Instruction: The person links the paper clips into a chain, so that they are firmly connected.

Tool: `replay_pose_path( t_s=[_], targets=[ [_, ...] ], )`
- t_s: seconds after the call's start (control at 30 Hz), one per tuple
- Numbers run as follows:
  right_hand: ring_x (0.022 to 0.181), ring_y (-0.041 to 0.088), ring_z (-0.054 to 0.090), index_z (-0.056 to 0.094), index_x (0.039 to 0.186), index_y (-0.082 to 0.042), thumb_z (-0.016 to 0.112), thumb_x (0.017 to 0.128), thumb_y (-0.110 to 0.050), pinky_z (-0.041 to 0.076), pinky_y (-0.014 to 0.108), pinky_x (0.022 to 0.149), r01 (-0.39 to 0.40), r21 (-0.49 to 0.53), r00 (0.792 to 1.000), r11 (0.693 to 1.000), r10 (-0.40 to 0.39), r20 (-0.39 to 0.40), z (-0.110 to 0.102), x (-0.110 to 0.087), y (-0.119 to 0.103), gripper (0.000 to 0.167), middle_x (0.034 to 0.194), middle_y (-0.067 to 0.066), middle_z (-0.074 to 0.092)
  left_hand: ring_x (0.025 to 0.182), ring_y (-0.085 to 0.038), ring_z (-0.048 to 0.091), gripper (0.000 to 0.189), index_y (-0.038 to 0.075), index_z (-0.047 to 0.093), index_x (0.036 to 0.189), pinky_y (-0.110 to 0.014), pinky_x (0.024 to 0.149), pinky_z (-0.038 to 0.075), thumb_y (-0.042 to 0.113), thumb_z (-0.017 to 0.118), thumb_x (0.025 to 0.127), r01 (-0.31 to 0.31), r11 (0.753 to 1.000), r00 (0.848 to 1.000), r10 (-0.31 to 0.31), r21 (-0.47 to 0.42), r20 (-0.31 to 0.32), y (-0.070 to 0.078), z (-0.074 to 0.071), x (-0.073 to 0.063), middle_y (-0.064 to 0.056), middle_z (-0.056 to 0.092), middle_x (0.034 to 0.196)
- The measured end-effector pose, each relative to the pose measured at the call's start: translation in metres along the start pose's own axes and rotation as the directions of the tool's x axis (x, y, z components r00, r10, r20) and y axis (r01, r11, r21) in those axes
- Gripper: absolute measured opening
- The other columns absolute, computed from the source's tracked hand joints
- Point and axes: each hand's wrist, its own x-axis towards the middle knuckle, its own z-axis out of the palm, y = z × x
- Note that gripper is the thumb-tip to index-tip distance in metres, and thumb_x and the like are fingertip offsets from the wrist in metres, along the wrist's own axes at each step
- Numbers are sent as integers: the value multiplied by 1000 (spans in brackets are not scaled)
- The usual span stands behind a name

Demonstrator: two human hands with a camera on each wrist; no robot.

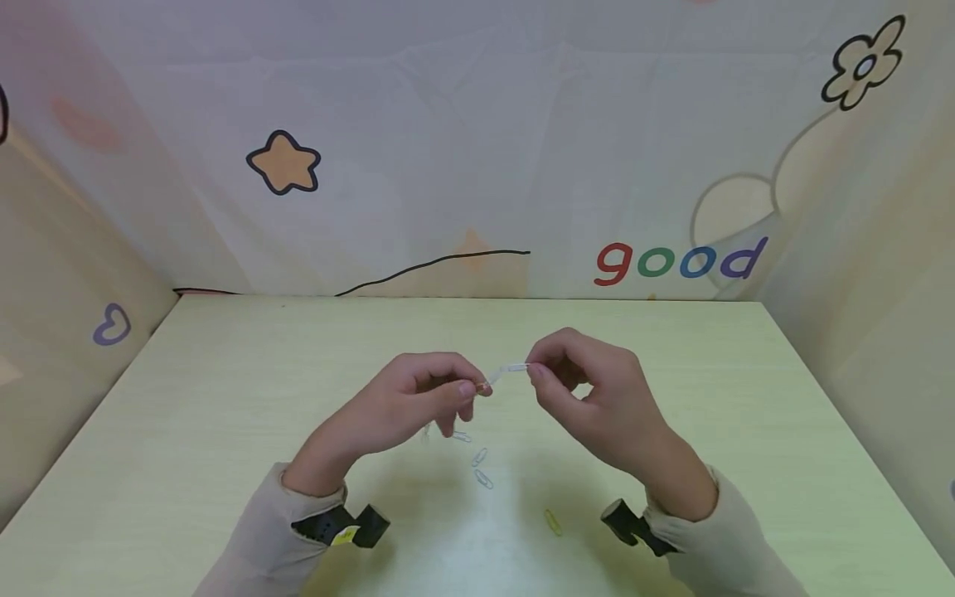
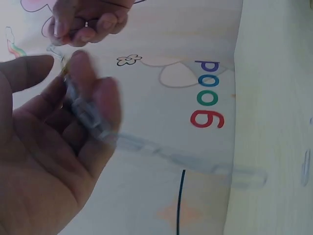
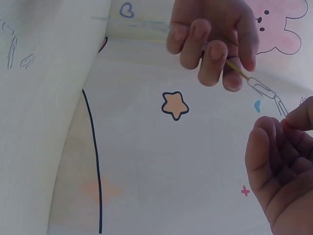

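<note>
A chain of linked paper clips (image 1: 507, 369) stretches between the two hands above the table. My left hand (image 1: 409, 402) holds its middle part, where a yellow clip (image 3: 237, 69) shows at the fingers in the right wrist view. From the left hand the rest of the chain (image 2: 142, 144) hangs down, blurred in the left wrist view. My right hand (image 1: 608, 402) pinches the other end, a clear or silver clip, between thumb and forefinger. The links inside the left palm are partly hidden by the fingers.
Below the hands, several loose silver paper clips (image 1: 483, 479) lie on the pale table (image 1: 186, 431). A single yellow paper clip (image 1: 552, 522) lies nearer the front. A printed cloth backdrop (image 1: 418, 166) closes off the back and sides.
</note>
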Motion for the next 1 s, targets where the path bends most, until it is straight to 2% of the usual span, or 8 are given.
replay_pose_path(
  t_s=[0.13, 0.23, 0.43, 0.63, 0.73, 0.8, 0.9, 1.0],
  targets=[
    [63, 9, 57, 65, 98, -6, 64, 87, 9, 53, 22, 60, 58, 39, 998, 998, -58, 3, 1, 0, -9, 19, 81, -3, 63, 96, -32, 65, 21, 1, 65, 117, -43, 90, 52, 13, 52, 106, -20, 997, 995, 28, -80, 100, -5, 5, 3, -14, 69, 94],
    [63, 9, 58, 65, 98, -6, 64, 86, 10, 53, 21, 60, 87, 64, 996, 994, -89, 24, 3, 1, -13, 20, 81, -3, 64, 103, -31, 63, 22, 1, 66, 115, -44, 95, 49, 16, 52, 105, -51, 992, 989, 66, -118, 131, -7, 11, 5, -13, 70, 98],
    [64, 7, 58, 65, 96, -6, 64, 86, 12, 53, 22, 58, 80, 99, 994, 992, -87, 65, 7, 0, -16, 21, 80, -4, 65, 94, -32, 67, 22, -4, 65, 104, -45, 93, 51, 14, 52, 105, -104, 975, 985, 127, -195, 113, -7, 18, 6, -14, 69, 95],
    [61, 7, 55, 64, 97, -7, 65, 87, 11, 51, 21, 57, 54, 102, 997, 993, -59, 54, 6, -2, -14, 21, 78, -6, 61, 86, -29, 69, 20, -3, 64, 96, -42, 89, 52, 11, 53, 104, -114, 971, 989, 132, -208, 72, -5, 16, 4, -11, 67, 88],
    [60, 7, 54, 64, 98, -6, 65, 88, 10, 50, 21, 56, 70, 128, 996, 989, -77, 49, 7, -2, -13, 19, 77, -5, 60, 72, -25, 65, 19, -4, 63, 96, -39, 78, 55, 11, 54, 104, -119, 968, 989, 136, -221, 63, -3, 13, 2, -11, 63, 79],
    [60, 7, 54, 65, 99, -5, 65, 92, 5, 51, 21, 56, 91, 140, 994, 986, -98, 45, 8, -2, -13, 12, 78, -4, 60, 62, -21, 56, 19, -4, 64, 96, -35, 64, 53, 11, 54, 103, -119, 967, 990, 134, -226, 50, -1, 11, 0, -11, 56, 71],
    [60, 7, 54, 65, 100, -4, 64, 97, -3, 51, 22, 56, 103, 145, 993, 984, -111, 47, 9, -2, -12, 4, 78, -4, 60, 51, -18, 38, 18, -3, 64, 96, -27, 46, 39, 12, 57, 102, -106, 970, 994, 111, -221, 10, 2, 8, -2, -7, 44, 61],
    [59, 8, 54, 66, 100, -6, 64, 96, -1, 51, 24, 55, 59, 124, 995, 991, -67, 69, 11, -2, -5, 7, 78, -5, 59, 46, -16, 28, 17, -2, 65, 97, -25, 43, 25, 12, 58, 101, -100, 974, 995, 95, -201, -32, 5, 4, -4, -4, 37, 58]
  ],
)
